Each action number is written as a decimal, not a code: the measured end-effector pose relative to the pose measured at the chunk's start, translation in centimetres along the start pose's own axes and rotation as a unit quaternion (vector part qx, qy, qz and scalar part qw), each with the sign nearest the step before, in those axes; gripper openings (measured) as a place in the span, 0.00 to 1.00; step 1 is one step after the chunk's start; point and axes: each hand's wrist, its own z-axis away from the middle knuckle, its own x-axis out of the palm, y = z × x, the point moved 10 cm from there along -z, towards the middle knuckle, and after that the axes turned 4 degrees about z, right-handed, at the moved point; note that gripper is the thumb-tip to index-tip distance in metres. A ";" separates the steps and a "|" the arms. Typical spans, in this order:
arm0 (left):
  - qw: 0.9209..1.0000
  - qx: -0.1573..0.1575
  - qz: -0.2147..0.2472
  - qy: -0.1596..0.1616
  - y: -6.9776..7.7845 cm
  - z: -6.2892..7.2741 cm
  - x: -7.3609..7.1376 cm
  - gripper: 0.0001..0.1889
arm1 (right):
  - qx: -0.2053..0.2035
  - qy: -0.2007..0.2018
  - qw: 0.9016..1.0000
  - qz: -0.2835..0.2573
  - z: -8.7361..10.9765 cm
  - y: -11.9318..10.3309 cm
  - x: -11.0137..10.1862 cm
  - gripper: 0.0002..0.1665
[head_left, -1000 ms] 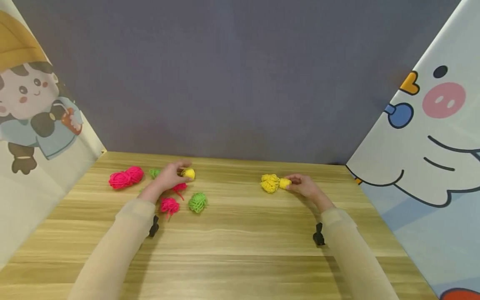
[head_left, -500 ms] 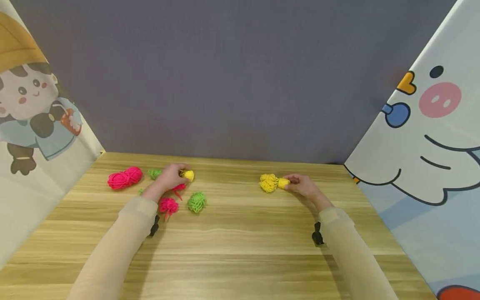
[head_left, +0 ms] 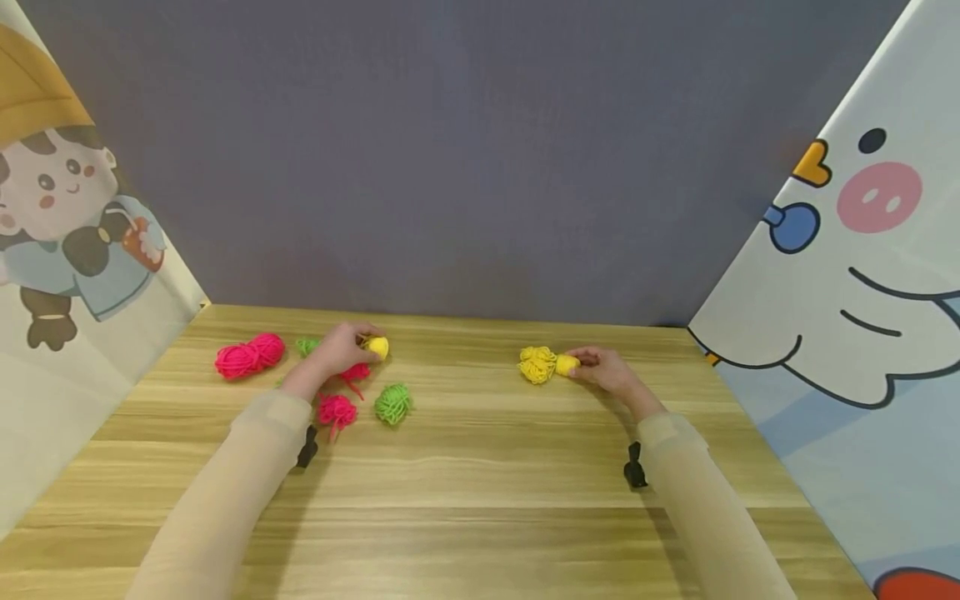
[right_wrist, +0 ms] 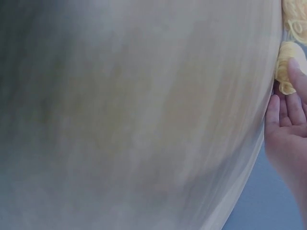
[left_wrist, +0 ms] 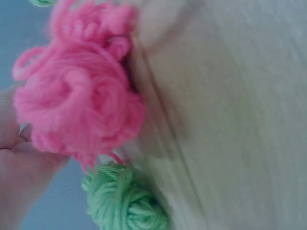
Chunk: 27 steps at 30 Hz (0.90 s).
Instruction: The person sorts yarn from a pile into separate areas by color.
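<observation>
At the far left of the table my left hand (head_left: 337, 350) holds a small yellow yarn ball (head_left: 378, 348) between thumb and fingers. In the left wrist view that ball is hidden; pink yarn (left_wrist: 81, 105) and a green yarn ball (left_wrist: 124, 203) fill the front, partly covering the hand (left_wrist: 29, 167). Farther right, my right hand (head_left: 609, 371) pinches another yellow yarn ball (head_left: 566, 365), thumb on the near side. Left of this one lies a looser yellow yarn ball (head_left: 537, 365), right up against it. The right wrist view catches the pinched ball at its right edge.
Around the left forearm lie a large pink yarn bundle (head_left: 251, 356), a small pink one (head_left: 337, 412), a green ball (head_left: 393, 404) and green yarn (head_left: 306, 346) partly behind the hand. A grey panel (head_left: 450, 167) stands at the table's back, printed panels at both sides.
The yellow ball in my left hand has tilted slightly and come back, with the hand almost in place. My right hand keeps its grip on its yellow ball without visible movement.
</observation>
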 end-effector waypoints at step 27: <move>0.998 0.022 -0.013 0.059 4.5 1.6 -2.1 0.23 | 0.010 -0.001 1.000 -0.005 -0.1 0.2 -0.1 0.25</move>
